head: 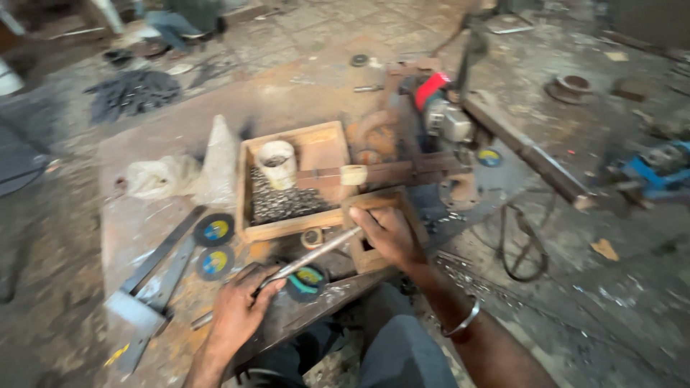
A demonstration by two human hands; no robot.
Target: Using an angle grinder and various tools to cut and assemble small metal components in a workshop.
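Observation:
My left hand [241, 310] grips the near end of a long thin metal rod [316, 251] that slants up to the right over a rusty work table [136, 223]. My right hand [388, 233] pinches the rod's far end, beside a small wooden box [381, 205]. A metal bangle [462, 321] circles my right wrist. Just under the rod lies a cutting disc with a green and yellow label [307, 280].
A wooden tray [320, 147] holds small dark metal pieces and a white cup [277, 162]. Two more discs [215, 244] and flat steel bars [154, 276] lie at left. A chop saw with a red handle [438, 108] stands behind. Cable loops [521, 244] lie on the floor.

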